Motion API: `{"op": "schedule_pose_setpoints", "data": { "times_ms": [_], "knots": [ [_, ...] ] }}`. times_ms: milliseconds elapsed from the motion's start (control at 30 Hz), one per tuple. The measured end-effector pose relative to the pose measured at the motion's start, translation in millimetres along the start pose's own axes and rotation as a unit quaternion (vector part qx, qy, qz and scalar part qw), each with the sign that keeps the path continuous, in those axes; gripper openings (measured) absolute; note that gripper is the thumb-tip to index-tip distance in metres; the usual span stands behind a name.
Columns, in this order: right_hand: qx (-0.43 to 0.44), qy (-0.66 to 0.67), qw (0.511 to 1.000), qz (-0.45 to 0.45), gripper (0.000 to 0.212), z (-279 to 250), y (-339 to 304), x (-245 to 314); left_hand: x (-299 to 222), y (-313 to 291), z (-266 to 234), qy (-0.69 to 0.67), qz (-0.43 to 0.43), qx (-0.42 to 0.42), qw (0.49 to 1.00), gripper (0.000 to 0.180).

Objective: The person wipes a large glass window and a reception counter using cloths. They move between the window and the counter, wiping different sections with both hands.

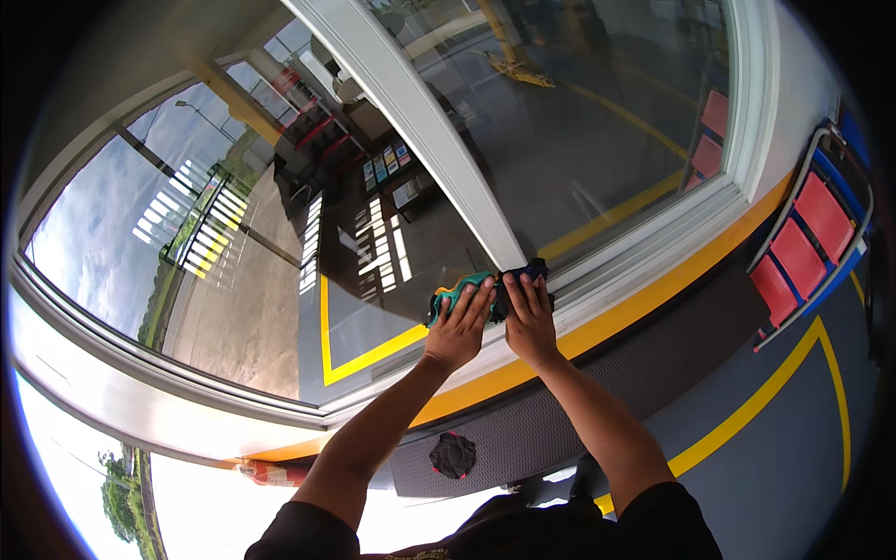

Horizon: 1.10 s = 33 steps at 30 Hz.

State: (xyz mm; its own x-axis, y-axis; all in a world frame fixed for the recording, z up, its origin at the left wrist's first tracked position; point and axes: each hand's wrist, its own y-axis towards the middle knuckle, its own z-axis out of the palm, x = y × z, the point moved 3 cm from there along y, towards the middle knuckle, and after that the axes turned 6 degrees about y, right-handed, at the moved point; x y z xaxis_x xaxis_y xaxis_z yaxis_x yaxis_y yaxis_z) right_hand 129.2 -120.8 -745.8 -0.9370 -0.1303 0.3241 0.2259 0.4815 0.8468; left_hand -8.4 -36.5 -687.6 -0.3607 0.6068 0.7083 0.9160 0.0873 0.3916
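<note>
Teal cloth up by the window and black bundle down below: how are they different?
The teal cloth has orange edging; the black bundle shows bits of red. The teal cloth is under the left hand; the black bundle sits untouched on the dark textured surface. Both look crumpled.

Free room across left glass pane (238,313), white mullion (420,121) (slanting) in the way, sill (637,287) passable rightward

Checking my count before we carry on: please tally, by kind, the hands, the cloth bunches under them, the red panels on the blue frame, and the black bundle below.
Hands: 2 (left hand, right hand)
Cloth bunches: 2 (teal cloth, dark cloth; maybe joined)
Red panels: 3
Black bundle: 1
Total: 8
</note>
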Motion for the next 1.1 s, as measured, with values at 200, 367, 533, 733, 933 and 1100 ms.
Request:
{"op": "schedule_pose_setpoints", "data": {
  "times_ms": [200, 367, 533, 733, 933, 1100],
  "knots": [
    [0.098, 0.031, 0.99, 0.093, 0.051, 10, -68, 8, -24, -46, 26, 0.058, 0.15, 0.059, 0.985, 0.069],
    [0.08, 0.08, 0.956, 0.271, 0.059, 2, -93, 40, -4, -70, 18, 0.038, 0.203, 0.069, 0.976, 0.071],
    [-0.192, 0.256, 0.837, 0.445, 0.056, 5, -66, 91, 75, -121, -5, 0.053, 0.2, 0.023, 0.978, 0.073],
    [-0.314, 0.3, 0.807, 0.4, 0.059, 71, -17, 108, 158, -240, -9, 0.042, 0.141, 0.071, 0.987, 0.071],
    [-0.323, 0.238, 0.796, 0.453, 0.062, 126, -31, 99, 203, -375, 18, 0.068, 0.13, 0.078, 0.986, 0.075],
    [-0.279, 0.186, 0.838, 0.431, 0.069, 149, -16, 192, 233, -431, 12, -0.006, 0.133, 0.199, 0.971, 0.077]
  ]
}}
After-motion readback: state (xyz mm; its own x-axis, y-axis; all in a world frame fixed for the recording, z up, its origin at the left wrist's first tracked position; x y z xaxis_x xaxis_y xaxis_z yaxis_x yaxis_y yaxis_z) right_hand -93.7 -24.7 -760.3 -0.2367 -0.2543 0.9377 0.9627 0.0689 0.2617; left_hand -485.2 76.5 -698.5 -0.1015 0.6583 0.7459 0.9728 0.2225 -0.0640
